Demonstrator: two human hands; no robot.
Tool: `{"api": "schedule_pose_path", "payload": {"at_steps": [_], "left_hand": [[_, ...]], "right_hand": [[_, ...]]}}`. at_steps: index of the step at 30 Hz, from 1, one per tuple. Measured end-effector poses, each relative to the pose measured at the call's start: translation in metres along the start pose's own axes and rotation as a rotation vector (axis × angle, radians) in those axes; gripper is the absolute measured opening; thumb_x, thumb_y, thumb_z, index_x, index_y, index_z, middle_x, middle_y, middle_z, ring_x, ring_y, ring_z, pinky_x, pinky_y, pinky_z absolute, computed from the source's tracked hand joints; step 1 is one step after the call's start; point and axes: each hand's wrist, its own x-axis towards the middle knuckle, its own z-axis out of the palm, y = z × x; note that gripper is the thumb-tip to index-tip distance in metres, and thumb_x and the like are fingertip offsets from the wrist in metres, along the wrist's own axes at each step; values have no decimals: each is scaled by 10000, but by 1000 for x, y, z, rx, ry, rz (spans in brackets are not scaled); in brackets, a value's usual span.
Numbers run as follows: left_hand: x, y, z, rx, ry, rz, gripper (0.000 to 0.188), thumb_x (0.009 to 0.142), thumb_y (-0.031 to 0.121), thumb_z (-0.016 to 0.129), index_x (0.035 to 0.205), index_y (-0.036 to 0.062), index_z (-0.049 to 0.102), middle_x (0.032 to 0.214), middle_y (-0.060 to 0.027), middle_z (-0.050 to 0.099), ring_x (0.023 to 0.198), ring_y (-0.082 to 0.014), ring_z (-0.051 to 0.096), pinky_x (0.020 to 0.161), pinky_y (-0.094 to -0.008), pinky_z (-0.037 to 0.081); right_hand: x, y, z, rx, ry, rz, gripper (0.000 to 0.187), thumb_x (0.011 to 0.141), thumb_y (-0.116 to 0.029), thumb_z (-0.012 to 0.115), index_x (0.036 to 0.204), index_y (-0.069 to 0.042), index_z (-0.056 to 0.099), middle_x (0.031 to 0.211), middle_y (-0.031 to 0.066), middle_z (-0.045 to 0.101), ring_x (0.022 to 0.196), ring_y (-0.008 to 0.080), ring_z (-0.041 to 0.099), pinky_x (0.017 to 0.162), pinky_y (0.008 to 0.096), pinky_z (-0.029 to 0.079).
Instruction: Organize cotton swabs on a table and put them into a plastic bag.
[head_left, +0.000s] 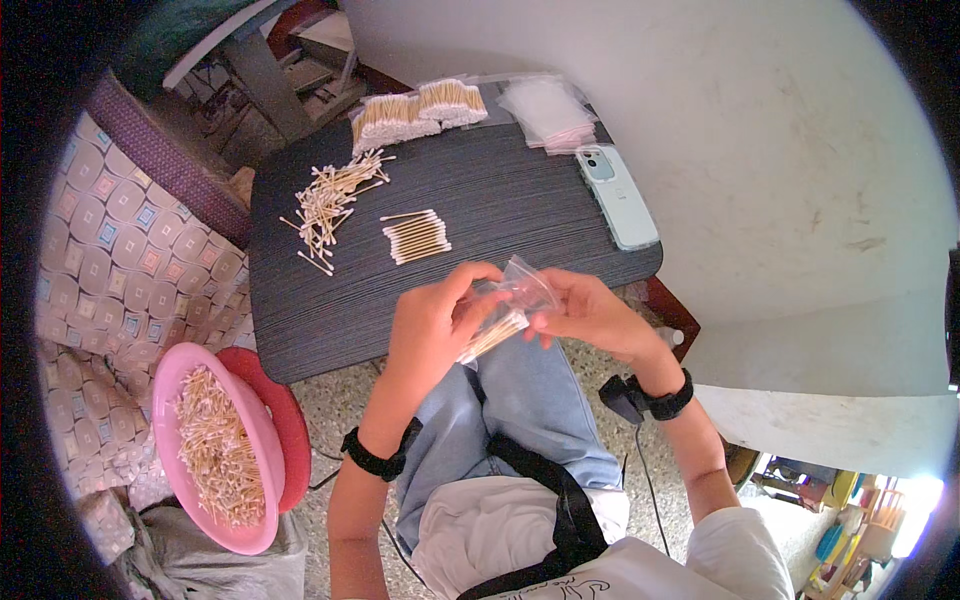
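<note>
My left hand (pixel 432 318) grips a bundle of wooden cotton swabs (pixel 492 336) whose ends sit inside a small clear plastic bag (pixel 522 291). My right hand (pixel 590 314) pinches that bag by its open side. Both hands hover just off the near edge of the dark striped table (pixel 500 205), above my lap. On the table lie a neat row of cotton swabs (pixel 417 237) and a loose scattered pile of swabs (pixel 329 202).
Packed swab bags (pixel 415 112) and a stack of empty clear bags (pixel 548 110) lie at the table's far edge. A pale green phone (pixel 617 195) rests at the right. A pink bowl of swabs (pixel 215 445) sits on a red stool (pixel 285 420) to my left.
</note>
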Motion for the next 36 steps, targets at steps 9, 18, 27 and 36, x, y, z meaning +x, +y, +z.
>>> {"api": "schedule_pose_path", "payload": {"at_steps": [9,18,27,36], "left_hand": [[-28,-16,9,-614,185,-374,561,768,115,782,1219,7,467,992,-103,619,848,-136,632,744,-246,519],[-41,-13,-2,-753,-41,-512,418,830,22,693,1190,-26,487,898,-122,658,737,-183,684,675,-257,545],[-41,-22,-12,-686,-52,-289,272,872,50,655,1111,-40,562,919,-99,675,855,-154,666,755,-265,535],[-35,-12,6,-741,205,-290,174,949,138,565,1032,-15,569,850,-96,659,807,-176,667,732,-282,541]], "right_hand": [[3,5,2,-42,188,-104,186,899,-134,643,1028,-3,612,903,46,641,759,111,607,675,257,499],[6,9,11,1,239,-173,154,909,-126,628,997,-2,603,895,52,639,771,111,611,675,254,494],[4,10,8,-6,160,-153,140,906,-119,625,986,-6,609,881,35,625,747,103,589,675,252,485],[4,8,13,13,149,-76,216,892,-156,654,1022,17,657,888,50,657,759,100,599,697,243,492]]}}
